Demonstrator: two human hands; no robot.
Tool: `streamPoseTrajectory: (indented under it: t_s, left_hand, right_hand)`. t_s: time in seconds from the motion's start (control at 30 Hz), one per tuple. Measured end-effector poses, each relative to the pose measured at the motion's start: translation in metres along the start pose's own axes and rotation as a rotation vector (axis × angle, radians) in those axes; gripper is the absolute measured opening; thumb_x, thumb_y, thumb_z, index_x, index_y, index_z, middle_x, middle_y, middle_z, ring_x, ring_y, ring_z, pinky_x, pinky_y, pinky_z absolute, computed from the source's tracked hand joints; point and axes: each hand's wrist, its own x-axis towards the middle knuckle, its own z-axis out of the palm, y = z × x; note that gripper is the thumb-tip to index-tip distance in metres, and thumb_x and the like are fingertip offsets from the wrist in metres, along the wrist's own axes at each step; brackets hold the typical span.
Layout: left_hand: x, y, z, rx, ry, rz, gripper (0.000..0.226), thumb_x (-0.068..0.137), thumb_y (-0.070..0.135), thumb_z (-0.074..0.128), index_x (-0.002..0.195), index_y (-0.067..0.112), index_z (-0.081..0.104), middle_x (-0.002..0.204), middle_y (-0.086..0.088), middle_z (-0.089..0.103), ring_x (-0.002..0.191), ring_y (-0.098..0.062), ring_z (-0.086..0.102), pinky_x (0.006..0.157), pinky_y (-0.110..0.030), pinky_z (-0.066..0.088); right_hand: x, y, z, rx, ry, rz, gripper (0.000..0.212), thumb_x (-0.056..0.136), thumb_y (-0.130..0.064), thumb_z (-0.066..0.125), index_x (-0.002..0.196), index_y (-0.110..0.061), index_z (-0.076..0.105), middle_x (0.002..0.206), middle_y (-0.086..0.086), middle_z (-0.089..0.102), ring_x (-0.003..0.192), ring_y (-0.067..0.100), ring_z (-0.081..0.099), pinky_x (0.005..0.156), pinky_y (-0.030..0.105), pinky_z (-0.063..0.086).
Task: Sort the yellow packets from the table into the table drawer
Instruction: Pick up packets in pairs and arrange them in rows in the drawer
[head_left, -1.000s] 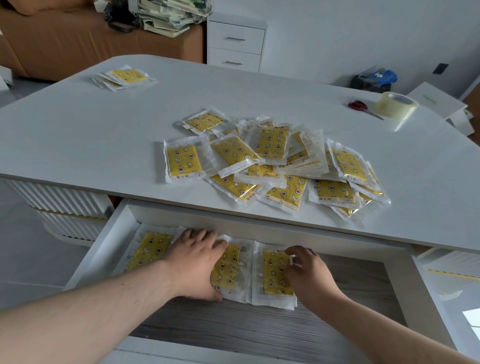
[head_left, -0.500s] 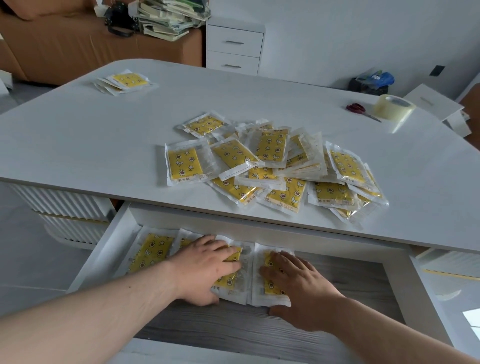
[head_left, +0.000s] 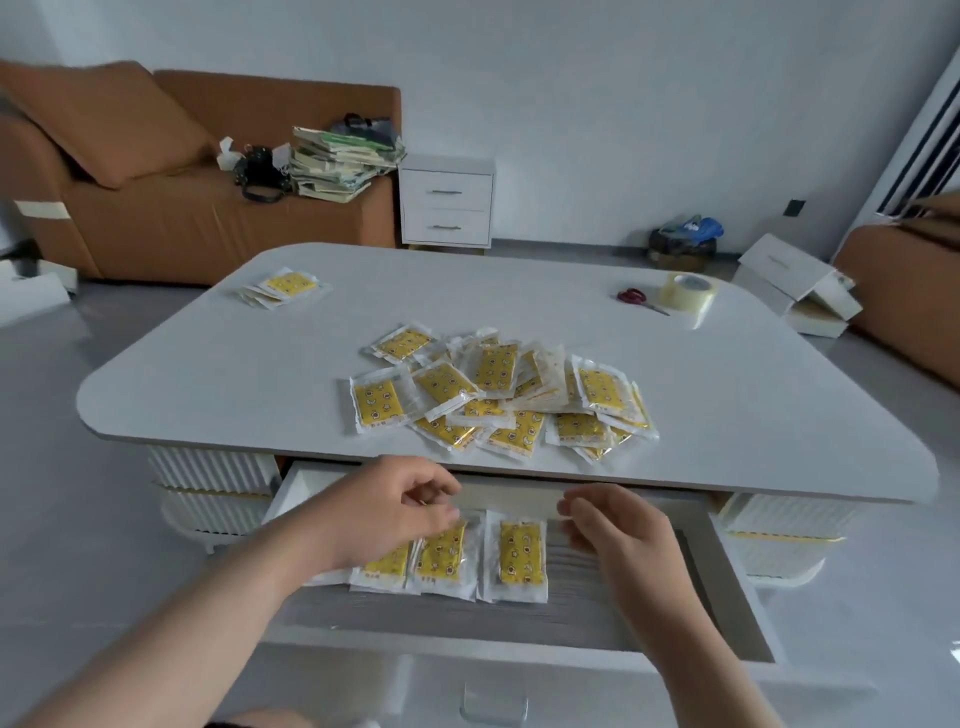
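White table (head_left: 234, 374) carried a packet pile (head_left: 498, 400), near drawer (head_left: 519, 660) pulled out, packets (head_left: 522, 553) inside at left, left hand (head_left: 384, 512) and right hand (head_left: 618, 525) above, fingers loosely curled, empty.

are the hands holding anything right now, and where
Nothing: the left hand and right hand hover empty, loosely curled, above the yellow packets in the drawer.

The left hand (head_left: 384, 514) and right hand (head_left: 618, 530) hover loosely curled and empty over the open drawer (head_left: 571, 616). A row of yellow packets (head_left: 522, 553) lies flat in it. A jumbled pile (head_left: 498, 395) sits on the bench (head_left: 234, 374).
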Motion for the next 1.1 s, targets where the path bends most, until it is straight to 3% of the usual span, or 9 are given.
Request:
streamPoseTrajectory:
  t_s: [0.17, 0.3, 0.53, 0.7, 0.93, 1.1]
  left_hand:
    - [-0.007, 0.014, -0.001, -0.170, 0.247, -0.014, 0.013, 0.093, 0.027, 0.063, 0.104, 0.031, 0.067, 0.101, 0.007, 0.068, 0.095, -0.004, 0.064, 0.077, -0.015, 0.050]
    - [0.007, -0.016, 0.025, -0.203, 0.180, -0.069, 0.021, 0.090, 0.024, 0.067, 0.108, 0.035, 0.065, 0.105, 0.010, 0.070, 0.098, 0.002, 0.064, 0.094, -0.028, 0.053]
    - [0.056, -0.067, 0.042, -0.049, 0.111, -0.076, 0.032, 0.084, 0.036, 0.071, 0.103, 0.057, 0.056, 0.111, 0.034, 0.060, 0.107, 0.011, 0.056, 0.091, -0.015, 0.045]
    - [0.070, -0.083, 0.042, -0.110, 0.092, -0.173, 0.033, 0.085, 0.030, 0.072, 0.097, 0.057, 0.058, 0.102, 0.037, 0.063, 0.103, 0.014, 0.057, 0.088, -0.009, 0.045]
    - [0.038, -0.034, 0.022, -0.326, 0.059, -0.399, 0.028, 0.086, 0.015, 0.071, 0.105, 0.036, 0.066, 0.100, 0.013, 0.072, 0.097, 0.007, 0.063, 0.085, -0.011, 0.049]
    - [0.004, 0.050, -0.040, -0.386, -0.008, -0.416, 0.025, 0.083, 0.027, 0.075, 0.103, 0.038, 0.065, 0.100, 0.025, 0.070, 0.098, -0.001, 0.066, 0.083, -0.020, 0.052]
  right_hand:
    - [-0.004, 0.004, -0.003, -0.003, 0.006, -0.007, 0.018, 0.090, -0.007, 0.064, 0.088, -0.022, 0.073, 0.085, -0.005, 0.076, 0.080, 0.014, 0.070, 0.081, 0.039, 0.058]
    - [0.012, 0.023, 0.010, -0.096, -0.062, -0.034, 0.015, 0.088, -0.007, 0.066, 0.089, -0.021, 0.073, 0.082, -0.007, 0.075, 0.077, 0.006, 0.069, 0.071, 0.024, 0.055]
    - [0.052, 0.067, 0.036, -0.276, -0.156, -0.047, 0.022, 0.080, -0.014, 0.075, 0.096, -0.030, 0.073, 0.086, -0.019, 0.073, 0.085, -0.002, 0.068, 0.075, 0.009, 0.051]
    - [0.063, 0.070, 0.050, -0.310, -0.205, 0.023, 0.025, 0.080, -0.014, 0.076, 0.096, -0.033, 0.074, 0.089, -0.020, 0.073, 0.086, -0.001, 0.068, 0.076, 0.008, 0.050]
    - [0.046, -0.004, 0.037, -0.252, -0.212, 0.237, 0.021, 0.085, -0.008, 0.069, 0.093, -0.027, 0.073, 0.089, -0.023, 0.072, 0.083, -0.001, 0.068, 0.072, 0.007, 0.048]
    - [0.036, -0.114, 0.001, -0.303, -0.309, 0.290, 0.022, 0.087, -0.015, 0.068, 0.097, -0.035, 0.070, 0.093, -0.026, 0.071, 0.088, -0.004, 0.067, 0.078, 0.009, 0.049]
